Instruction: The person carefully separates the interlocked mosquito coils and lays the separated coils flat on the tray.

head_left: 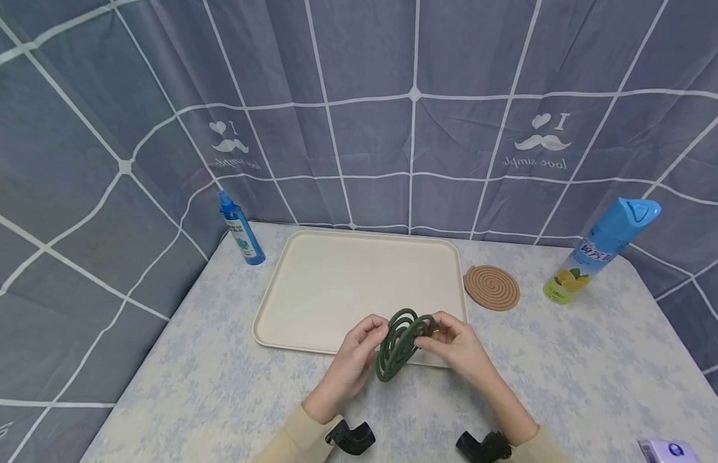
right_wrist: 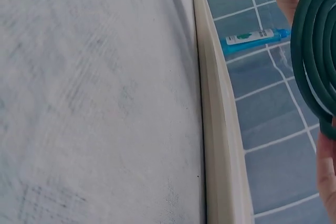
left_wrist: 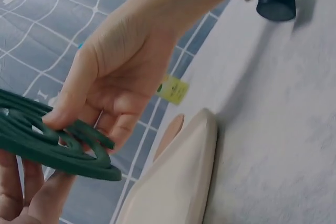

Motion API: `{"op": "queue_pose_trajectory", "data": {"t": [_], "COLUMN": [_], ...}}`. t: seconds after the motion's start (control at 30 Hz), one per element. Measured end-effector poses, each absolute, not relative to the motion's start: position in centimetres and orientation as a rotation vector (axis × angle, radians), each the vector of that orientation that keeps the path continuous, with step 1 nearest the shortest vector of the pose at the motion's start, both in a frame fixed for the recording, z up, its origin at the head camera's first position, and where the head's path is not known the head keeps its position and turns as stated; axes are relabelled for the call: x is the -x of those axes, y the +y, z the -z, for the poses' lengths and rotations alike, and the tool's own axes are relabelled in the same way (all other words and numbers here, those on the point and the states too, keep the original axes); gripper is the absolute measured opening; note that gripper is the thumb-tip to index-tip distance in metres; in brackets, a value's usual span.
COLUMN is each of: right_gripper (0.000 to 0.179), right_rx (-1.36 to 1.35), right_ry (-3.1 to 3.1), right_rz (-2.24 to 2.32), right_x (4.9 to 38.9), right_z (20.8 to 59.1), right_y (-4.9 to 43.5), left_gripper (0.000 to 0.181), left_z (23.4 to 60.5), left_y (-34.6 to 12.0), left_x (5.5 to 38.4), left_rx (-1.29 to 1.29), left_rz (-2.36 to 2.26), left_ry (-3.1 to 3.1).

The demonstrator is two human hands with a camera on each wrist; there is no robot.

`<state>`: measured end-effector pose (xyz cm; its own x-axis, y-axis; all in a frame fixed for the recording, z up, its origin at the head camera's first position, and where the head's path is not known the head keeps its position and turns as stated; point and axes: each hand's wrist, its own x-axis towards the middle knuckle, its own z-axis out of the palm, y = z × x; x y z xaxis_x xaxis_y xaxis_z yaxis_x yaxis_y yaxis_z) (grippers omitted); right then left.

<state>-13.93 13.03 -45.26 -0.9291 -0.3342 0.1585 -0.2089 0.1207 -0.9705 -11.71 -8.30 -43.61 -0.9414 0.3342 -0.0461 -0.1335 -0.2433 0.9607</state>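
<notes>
While right hand (head_left: 454, 344) pinches green coil (head_left: 401, 350) between thumb and fingers, left hand (head_left: 358, 352) grips opposite edge. Coil tilted, raised above near edge of cream tray (head_left: 359, 283). Just right of tray, flat brown coil (head_left: 492, 287) on mottled table (head_left: 220, 386). Farther right, upright spray can (head_left: 593, 254). Left of tray, blue bottle (head_left: 243, 233). Near lower right corner, purple pack (head_left: 668, 451), partly cut off.

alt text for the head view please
Two hands hold a green coil over the near edge of a cream tray. A blue bottle stands left of the tray; to its right are a flat brown coil and a blue can.
</notes>
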Motion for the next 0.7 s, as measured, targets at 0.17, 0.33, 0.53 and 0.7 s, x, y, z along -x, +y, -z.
{"op": "queue_pose_trajectory", "data": {"t": [0.17, 0.33, 0.53, 0.7], "right_gripper": [0.022, 0.021, 0.028, 0.031], "right_rx": [0.437, 0.327, 0.253, 0.202], "right_ry": [2.298, 2.345, 2.279, 2.209], "right_rz": [1.918, 1.846, 1.883, 1.907], "right_x": [13.8, 13.8, 14.0, 14.0], "right_z": [45.1, 45.0, 45.2, 45.4], "right_y": [13.0, 13.1, 13.2, 13.2], "left_gripper": [0.018, 0.016, 0.017, 0.017], "left_z": [43.7, 44.1, 44.5, 44.6], "left_y": [-8.2, -8.3, -8.5, -8.5], "left_x": [11.4, 11.2, 11.4, 11.4], "left_rx": [-0.173, -0.166, -0.189, -0.234], "left_rz": [-2.322, -2.353, -2.354, -2.363], "left_ry": [1.631, 1.545, 1.525, 1.524]}}
